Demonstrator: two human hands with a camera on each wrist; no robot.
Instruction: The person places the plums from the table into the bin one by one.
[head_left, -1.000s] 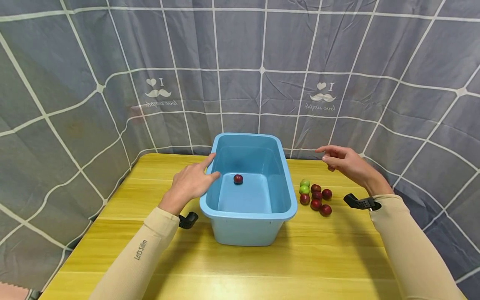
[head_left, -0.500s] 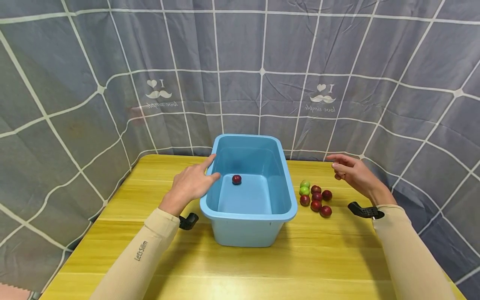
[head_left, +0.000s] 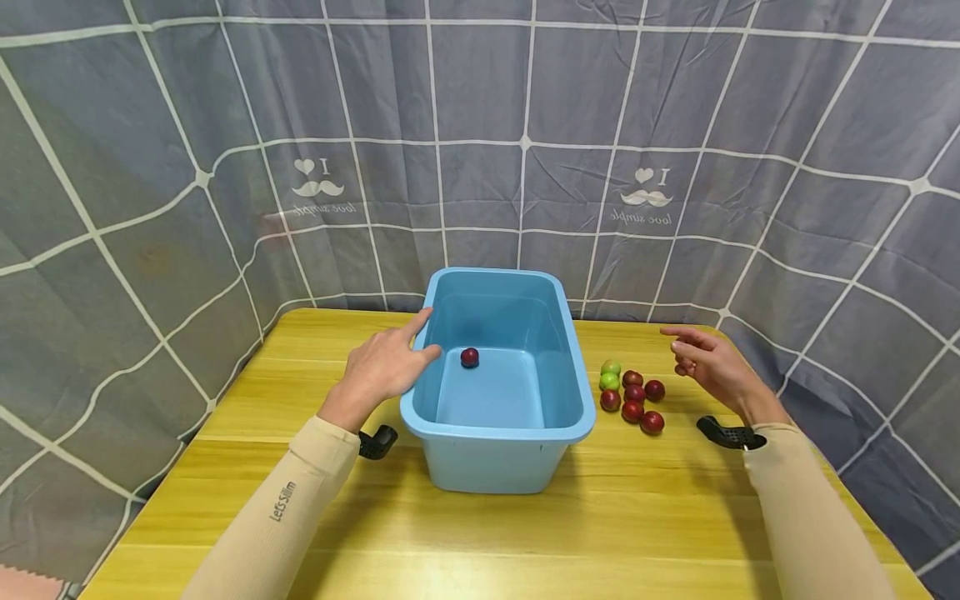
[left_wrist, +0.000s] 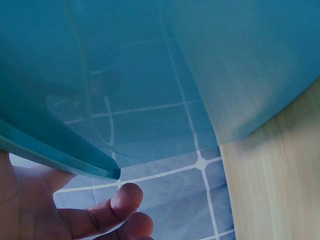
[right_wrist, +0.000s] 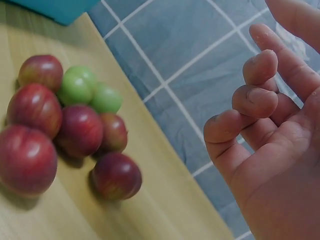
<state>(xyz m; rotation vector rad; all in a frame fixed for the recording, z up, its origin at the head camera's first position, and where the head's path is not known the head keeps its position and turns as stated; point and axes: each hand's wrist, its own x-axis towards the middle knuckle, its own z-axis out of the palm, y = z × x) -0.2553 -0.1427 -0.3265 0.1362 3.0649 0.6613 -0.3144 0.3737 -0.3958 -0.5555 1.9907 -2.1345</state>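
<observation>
My left hand [head_left: 384, 363] rests on the left rim of a light-blue plastic tub [head_left: 491, 434], index finger stretched along the rim and thumb reaching over its inner side. In the left wrist view, fingertips [left_wrist: 126, 200] hang loosely beside the rim, apart from it. A single dark red plum [head_left: 469, 357] lies on the tub's floor. My right hand [head_left: 714, 367] hovers above the table to the right of the fruit, fingers loosely bent and holding nothing. Several red plums [right_wrist: 80, 131] and two small green fruits [right_wrist: 77, 85] sit in a cluster between the tub and that hand.
Everything stands on a yellow wood-grain table [head_left: 480, 542]. A grey curtain [head_left: 480, 192] with white grid lines hangs behind and at both sides. Black wrist cameras [head_left: 731, 433] sit on both wrists.
My right hand has moved rightward and a little nearer, away from the fruit cluster. The plum inside the tub has rolled slightly left. My left hand stays put.
</observation>
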